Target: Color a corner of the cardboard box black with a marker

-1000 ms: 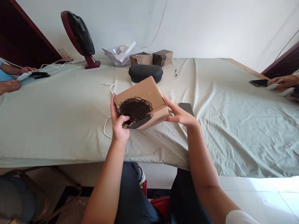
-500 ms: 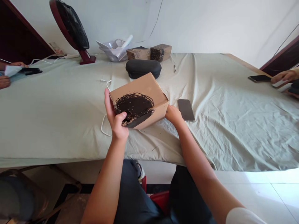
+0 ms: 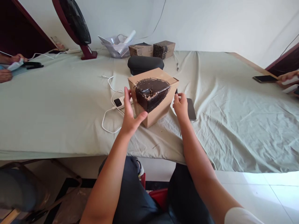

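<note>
A brown cardboard box (image 3: 156,118) stands on the cloth in front of me, one corner turned toward me. A big patch of black scribble (image 3: 151,90) spreads over its top and front corner, and the surface looks torn there. My left hand (image 3: 131,116) grips the box's left side, thumb on the front edge and fingers behind. At the box's right side, my right hand (image 3: 180,104) is closed on a black pen (image 3: 176,91); only a small dark part of it shows. Close behind that hand lies a dark phone (image 3: 191,109).
A white power strip (image 3: 119,102) with a white cable (image 3: 102,123) lies left of the box. Behind are a black case (image 3: 145,64), two small cartons (image 3: 164,49), a plastic basket (image 3: 116,49) and a fan (image 3: 77,25). Other people's hands show at both table ends.
The box has turned more upright and come down onto the cloth, slightly to the right. My left hand has shifted right with it. My right hand has come out to the box's right side.
</note>
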A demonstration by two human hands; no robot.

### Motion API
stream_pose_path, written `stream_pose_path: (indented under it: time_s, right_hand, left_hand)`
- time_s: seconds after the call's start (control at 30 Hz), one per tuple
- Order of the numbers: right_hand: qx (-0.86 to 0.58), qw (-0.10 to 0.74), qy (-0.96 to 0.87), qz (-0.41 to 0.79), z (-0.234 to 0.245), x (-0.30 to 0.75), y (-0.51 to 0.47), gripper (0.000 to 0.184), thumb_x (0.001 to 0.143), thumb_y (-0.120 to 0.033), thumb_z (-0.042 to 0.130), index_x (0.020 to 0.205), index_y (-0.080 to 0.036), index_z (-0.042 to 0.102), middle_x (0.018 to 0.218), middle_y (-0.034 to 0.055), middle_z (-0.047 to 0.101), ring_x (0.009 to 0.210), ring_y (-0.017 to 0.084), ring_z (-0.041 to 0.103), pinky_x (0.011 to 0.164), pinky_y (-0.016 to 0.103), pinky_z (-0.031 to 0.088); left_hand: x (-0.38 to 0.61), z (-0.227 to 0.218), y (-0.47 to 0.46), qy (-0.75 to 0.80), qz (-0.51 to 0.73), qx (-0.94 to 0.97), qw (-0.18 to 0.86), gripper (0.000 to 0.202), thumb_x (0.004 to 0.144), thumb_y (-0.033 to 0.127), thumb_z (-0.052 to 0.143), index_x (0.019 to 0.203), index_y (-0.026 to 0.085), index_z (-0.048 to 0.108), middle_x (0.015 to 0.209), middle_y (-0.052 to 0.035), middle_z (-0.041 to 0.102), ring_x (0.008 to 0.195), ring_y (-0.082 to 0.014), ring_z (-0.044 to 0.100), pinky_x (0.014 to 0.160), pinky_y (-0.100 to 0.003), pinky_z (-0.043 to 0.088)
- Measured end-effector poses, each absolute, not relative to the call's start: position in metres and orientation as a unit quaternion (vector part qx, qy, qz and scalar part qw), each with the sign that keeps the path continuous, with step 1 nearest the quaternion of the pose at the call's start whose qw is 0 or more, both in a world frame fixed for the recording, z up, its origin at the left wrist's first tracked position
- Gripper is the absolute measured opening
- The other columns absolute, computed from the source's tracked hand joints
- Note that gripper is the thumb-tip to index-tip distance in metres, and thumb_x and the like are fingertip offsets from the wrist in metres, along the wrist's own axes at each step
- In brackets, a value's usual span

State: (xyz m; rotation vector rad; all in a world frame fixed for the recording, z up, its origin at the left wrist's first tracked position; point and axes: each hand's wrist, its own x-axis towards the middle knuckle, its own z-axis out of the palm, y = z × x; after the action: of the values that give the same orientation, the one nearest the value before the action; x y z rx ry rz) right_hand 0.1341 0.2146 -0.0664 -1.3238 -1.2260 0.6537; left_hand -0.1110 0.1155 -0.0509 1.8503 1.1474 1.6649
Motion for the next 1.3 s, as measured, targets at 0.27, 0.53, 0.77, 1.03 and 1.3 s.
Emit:
stream_pose_path:
  time_s: [0.27,0.53,0.77,1.03,1.3]
  right_hand:
    - [-0.555,0.591,-0.507,0.294,-0.057,0.133,0.211,0.017,0.099,-0.044,0.053,0.104,-0.027,0.049,0.067,-0.0071,0.051,0.06,0.016,0.053,0.065,0.029,0.042]
    - [-0.647,0.421,-0.599,0.213,-0.042,0.134,0.204,0.026,0.1,-0.033,0.044,0.077,-0.024,0.052,0.079,0.0046,0.066,0.079,0.02,0.06,0.074,0.03,0.043]
    - [-0.712,0.139,-0.652,0.221,-0.027,0.152,0.192,0.027,0.099,-0.027,0.053,0.105,-0.014,0.076,0.106,0.0207,0.078,0.089,0.028,0.072,0.075,0.035,0.052]
    - [-0.592,0.349,-0.594,0.418,0.021,0.172,0.164,0.038,0.098,-0.026,0.052,0.132,-0.025,0.068,0.078,0.0009,0.071,0.048,0.015,0.066,0.049,0.027,0.053]
    - [-0.233,0.628,-0.631,0.391,0.048,0.147,0.136,0.03,0.093,-0.043,0.073,0.094,-0.031,0.046,0.064,-0.0094,0.065,0.042,0.012,0.056,0.045,0.027,0.045]
  left_hand:
    - [-0.1,-0.055,0.116,0.471,0.529,0.698,0.102,0.131,0.08,0.067,0.085,0.173,0.032,0.0,0.177,-0.0215,0.018,0.167,-0.0395,0.023,0.135,-0.058,0.024]
    - [-0.1,-0.055,0.116,0.473,0.532,0.696,0.091,0.129,0.08,0.065,0.086,0.173,0.033,0.002,0.175,-0.0204,0.021,0.165,-0.0413,0.026,0.133,-0.061,0.025]
    - [-0.1,-0.056,0.119,0.46,0.544,0.698,0.072,0.127,0.079,0.066,0.086,0.173,0.032,0.007,0.172,-0.0203,0.028,0.162,-0.0415,0.031,0.132,-0.061,0.03]
    - [-0.1,-0.053,0.119,0.456,0.569,0.681,0.07,0.13,0.072,0.069,0.089,0.171,0.034,0.012,0.165,-0.0191,0.033,0.154,-0.0424,0.041,0.124,-0.06,0.041]
    - [-0.103,-0.043,0.107,0.472,0.589,0.655,0.051,0.113,0.079,0.072,0.08,0.169,0.036,0.021,0.16,-0.0141,0.034,0.154,-0.0407,0.04,0.127,-0.06,0.039]
